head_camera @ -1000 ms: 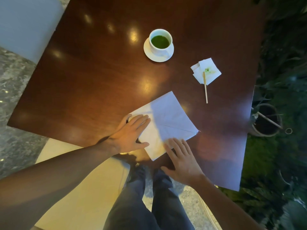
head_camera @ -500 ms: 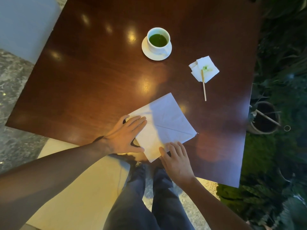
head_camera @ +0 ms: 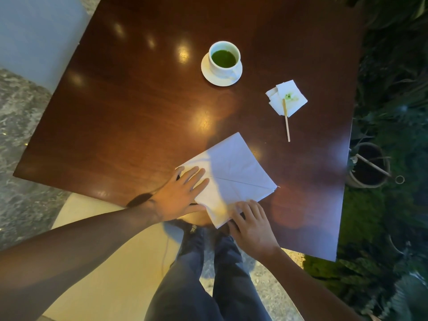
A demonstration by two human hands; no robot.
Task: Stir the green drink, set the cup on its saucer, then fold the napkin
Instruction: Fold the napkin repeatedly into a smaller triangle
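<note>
A: Head view: where is the napkin [head_camera: 234, 174]?
B: At six o'clock on the tabletop [head_camera: 129, 107], under both hands.
A: Fingers?
B: Left hand [head_camera: 179, 195] lies flat, fingers straight, pressing its left edge. Right hand [head_camera: 251, 224] presses the near corner, fingers relaxed.
A: The cup [head_camera: 224, 59]?
B: On its saucer [head_camera: 208, 74] at twelve o'clock, green drink [head_camera: 224, 58] inside.
</note>
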